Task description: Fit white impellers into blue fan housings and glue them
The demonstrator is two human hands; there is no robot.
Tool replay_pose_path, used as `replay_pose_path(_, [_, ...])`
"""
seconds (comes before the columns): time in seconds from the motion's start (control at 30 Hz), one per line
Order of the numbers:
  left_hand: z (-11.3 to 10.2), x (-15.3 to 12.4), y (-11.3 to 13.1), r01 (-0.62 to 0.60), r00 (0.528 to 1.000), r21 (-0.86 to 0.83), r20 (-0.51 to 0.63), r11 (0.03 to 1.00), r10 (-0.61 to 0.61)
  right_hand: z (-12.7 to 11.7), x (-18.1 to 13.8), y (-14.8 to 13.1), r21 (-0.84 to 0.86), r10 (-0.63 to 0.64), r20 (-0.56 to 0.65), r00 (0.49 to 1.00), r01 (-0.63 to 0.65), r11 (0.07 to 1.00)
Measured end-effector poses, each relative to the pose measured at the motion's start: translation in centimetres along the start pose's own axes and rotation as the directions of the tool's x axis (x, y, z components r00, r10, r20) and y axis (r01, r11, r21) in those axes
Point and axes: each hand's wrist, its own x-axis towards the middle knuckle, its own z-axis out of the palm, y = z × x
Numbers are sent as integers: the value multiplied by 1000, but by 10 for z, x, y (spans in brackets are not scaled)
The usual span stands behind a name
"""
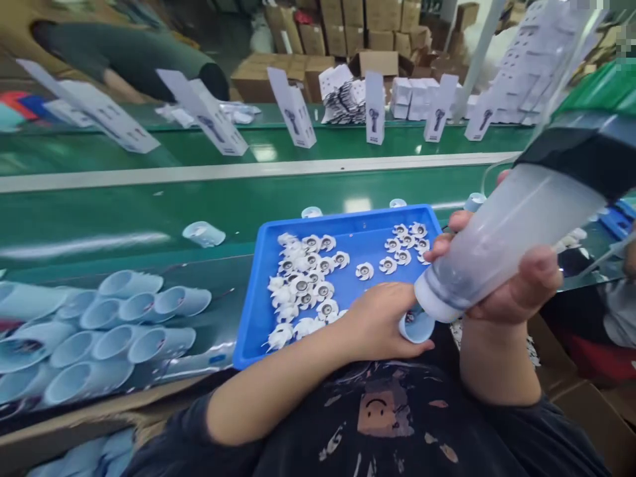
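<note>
My left hand (385, 321) is wrapped round a small light-blue plastic cylinder (418, 329), its open mouth facing up. In my right hand (521, 285) is a thick tool with a translucent white barrel (517, 218), a black collar and a green upper end. Its white tip is over the rim of the cylinder; I cannot tell whether they touch. Just beyond my left hand lies a blue tray (348, 224) holding many white fan wheels (301, 286), bunched at its left, with a smaller group (403, 242) at its right.
Many light-blue cylinders (130, 308) lie to the left. Another cylinder (203, 234) rests on the green belt (238, 212). White printed boxes (298, 126) stand across the far side. Cartons (271, 76) are stacked behind, and a person (124, 50) leans in at the upper left.
</note>
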Motion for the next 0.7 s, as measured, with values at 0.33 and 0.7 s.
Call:
replay_pose_path(0.33, [4,-11,5,-157,973,-229,-202,961,111,18,-6,-10,-101,193,73,979,-185,978])
replay_pose_path(0.7, [-5,-16,14,21,998,-353,-54,935,-43,17,-6,-2,-327,122,54,991,-98,940])
